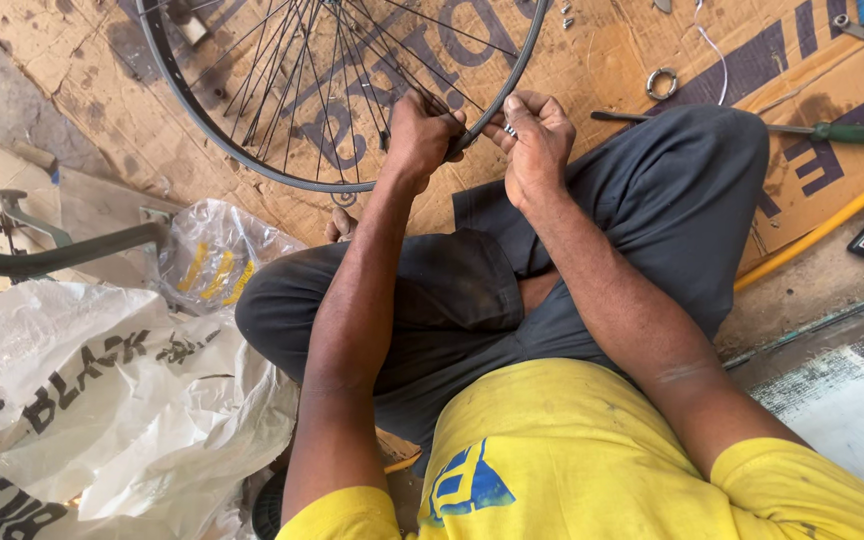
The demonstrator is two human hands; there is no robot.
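Head view: screwdriver (822,131) beside wheel rim (252,160)

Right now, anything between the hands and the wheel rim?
Nothing visible. The left hand grips the rim among the spokes, and the right hand is at the rim's edge, pinching a small metal part. Both are already in contact.
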